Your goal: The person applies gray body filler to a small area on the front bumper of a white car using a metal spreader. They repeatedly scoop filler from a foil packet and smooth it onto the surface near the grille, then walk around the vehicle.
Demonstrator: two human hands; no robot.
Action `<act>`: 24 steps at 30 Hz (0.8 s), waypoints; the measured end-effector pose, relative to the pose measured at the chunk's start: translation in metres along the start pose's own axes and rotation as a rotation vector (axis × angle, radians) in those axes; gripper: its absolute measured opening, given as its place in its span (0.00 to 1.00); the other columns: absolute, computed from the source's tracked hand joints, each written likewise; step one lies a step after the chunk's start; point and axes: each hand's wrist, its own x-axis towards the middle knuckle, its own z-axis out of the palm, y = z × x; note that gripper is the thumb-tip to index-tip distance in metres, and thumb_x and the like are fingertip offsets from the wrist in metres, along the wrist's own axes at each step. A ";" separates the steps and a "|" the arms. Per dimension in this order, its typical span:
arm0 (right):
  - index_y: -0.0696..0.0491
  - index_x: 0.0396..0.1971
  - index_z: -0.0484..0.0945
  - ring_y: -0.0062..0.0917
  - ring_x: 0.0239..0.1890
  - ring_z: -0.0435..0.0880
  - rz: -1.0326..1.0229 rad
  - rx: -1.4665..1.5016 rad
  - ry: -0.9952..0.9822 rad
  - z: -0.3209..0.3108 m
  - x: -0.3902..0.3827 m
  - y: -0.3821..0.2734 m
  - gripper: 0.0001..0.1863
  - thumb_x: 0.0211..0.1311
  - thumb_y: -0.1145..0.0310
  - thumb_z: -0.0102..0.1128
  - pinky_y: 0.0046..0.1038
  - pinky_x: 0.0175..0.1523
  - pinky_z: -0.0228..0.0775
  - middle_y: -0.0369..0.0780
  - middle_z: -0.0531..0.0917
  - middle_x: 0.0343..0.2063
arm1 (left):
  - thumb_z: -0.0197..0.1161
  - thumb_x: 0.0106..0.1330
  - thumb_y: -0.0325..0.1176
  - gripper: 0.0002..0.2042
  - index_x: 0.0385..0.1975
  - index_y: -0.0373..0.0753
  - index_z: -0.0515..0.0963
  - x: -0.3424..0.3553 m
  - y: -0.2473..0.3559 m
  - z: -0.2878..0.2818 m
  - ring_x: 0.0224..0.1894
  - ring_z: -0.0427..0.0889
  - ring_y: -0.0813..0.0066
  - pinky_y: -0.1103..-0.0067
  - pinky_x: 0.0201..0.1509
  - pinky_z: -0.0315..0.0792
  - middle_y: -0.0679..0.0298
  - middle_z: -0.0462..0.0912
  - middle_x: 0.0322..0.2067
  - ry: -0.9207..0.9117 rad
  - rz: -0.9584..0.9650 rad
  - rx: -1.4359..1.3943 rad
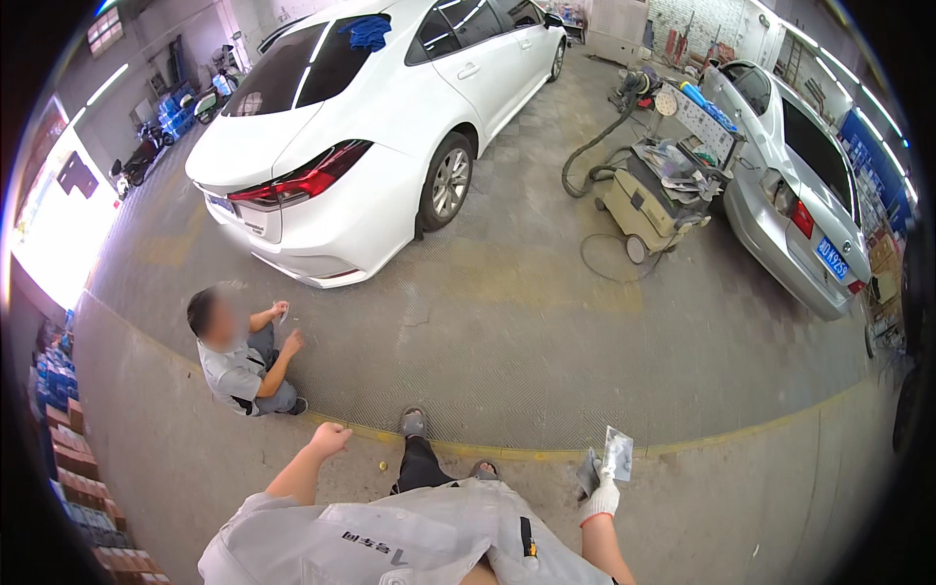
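Note:
My bare left hand [332,439] is held out to the left over the floor, its fingers curled closed, with nothing showing in it. On my right hand [600,499] is a white knitted glove. It grips a flat rectangular plate [618,452], pale and shiny with white smears. A dark grey, soft-looking piece [587,472] sits beside the plate at the same hand; how it is held is hard to make out. Both hands are apart from the cars.
A white car [390,210] stands ahead, a blue cloth [367,32] on its rear window. A co-worker [239,361] crouches at the left. Right of the middle stands a beige wheeled machine [643,205] with a hose, beside a silver car [790,185]. Cartons [83,468] line the left edge.

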 end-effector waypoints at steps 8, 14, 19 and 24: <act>0.49 0.35 0.86 0.29 0.23 0.78 0.311 -0.281 0.105 -0.177 0.099 0.067 0.10 0.68 0.58 0.65 0.35 0.25 0.66 0.37 0.84 0.29 | 0.66 0.67 0.40 0.14 0.38 0.34 0.86 -0.023 -0.025 0.064 0.36 0.88 0.70 0.72 0.45 0.81 0.60 0.91 0.34 -0.249 0.050 0.036; 0.47 0.18 0.76 0.34 0.14 0.69 0.704 -0.495 0.090 -0.314 0.164 0.171 0.17 0.67 0.58 0.62 0.36 0.21 0.62 0.38 0.72 0.13 | 0.68 0.66 0.38 0.12 0.40 0.35 0.88 -0.071 -0.091 0.049 0.36 0.89 0.72 0.73 0.43 0.82 0.61 0.91 0.34 -0.094 -0.142 -0.068; 0.41 0.14 0.70 0.27 0.11 0.65 0.601 -0.551 0.012 -0.220 0.155 0.134 0.20 0.66 0.60 0.66 0.33 0.20 0.60 0.32 0.69 0.12 | 0.71 0.62 0.35 0.09 0.34 0.36 0.89 -0.125 -0.135 0.050 0.35 0.90 0.72 0.74 0.42 0.83 0.61 0.92 0.31 -0.063 -0.310 -0.070; 0.45 0.45 0.85 0.23 0.25 0.77 0.373 -0.551 -0.221 -0.071 0.162 0.087 0.12 0.74 0.55 0.59 0.33 0.29 0.68 0.32 0.91 0.40 | 0.72 0.60 0.36 0.08 0.31 0.37 0.90 -0.173 -0.150 0.076 0.36 0.90 0.72 0.75 0.45 0.83 0.62 0.92 0.32 -0.088 -0.284 -0.018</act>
